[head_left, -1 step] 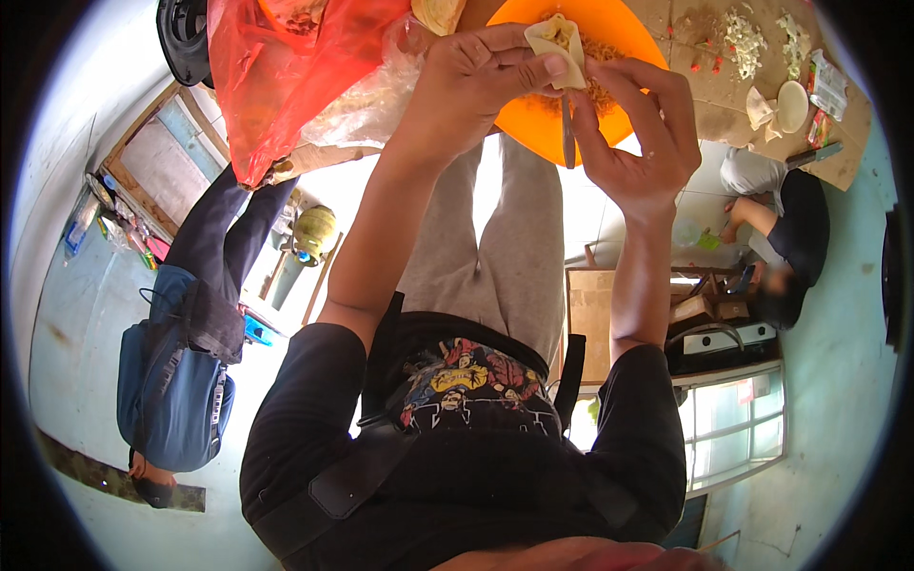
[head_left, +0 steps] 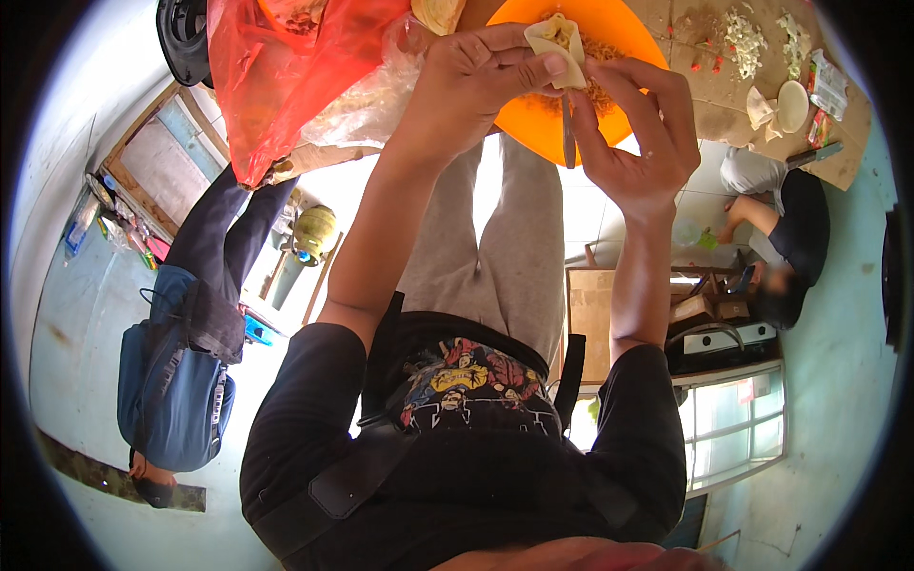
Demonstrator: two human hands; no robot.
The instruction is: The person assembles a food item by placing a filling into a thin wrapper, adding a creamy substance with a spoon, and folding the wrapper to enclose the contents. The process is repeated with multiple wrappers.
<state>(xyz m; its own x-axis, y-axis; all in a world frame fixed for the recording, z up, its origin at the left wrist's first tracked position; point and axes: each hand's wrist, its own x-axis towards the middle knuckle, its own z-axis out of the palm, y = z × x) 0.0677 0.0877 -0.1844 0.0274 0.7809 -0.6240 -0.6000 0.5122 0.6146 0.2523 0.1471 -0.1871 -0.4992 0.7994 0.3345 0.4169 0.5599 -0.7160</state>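
High in the view, a pale, thin dough wrapper (head_left: 554, 40) is cupped open with a little yellowish filling inside. My left hand (head_left: 466, 76) pinches it from the left, thumb against its near side. From the right, the thumb and forefinger of my right hand (head_left: 647, 143) close at the wrapper's lower right edge; the other fingers are bent. Under both hands lies an orange plate (head_left: 531, 131) with crumbly brownish filling (head_left: 602, 49). A spoon's metal handle (head_left: 568, 141) sticks out over the plate's near rim, its other end hidden behind the wrapper and fingers.
A red plastic bag (head_left: 286, 86) and a clear bag (head_left: 367, 114) lie left of the plate. On the cardboard (head_left: 700, 105) at right are chopped white pieces (head_left: 743, 43), a small pale bowl (head_left: 792, 105) and a knife (head_left: 815, 155). Other people stand left (head_left: 176, 371) and sit right (head_left: 800, 238).
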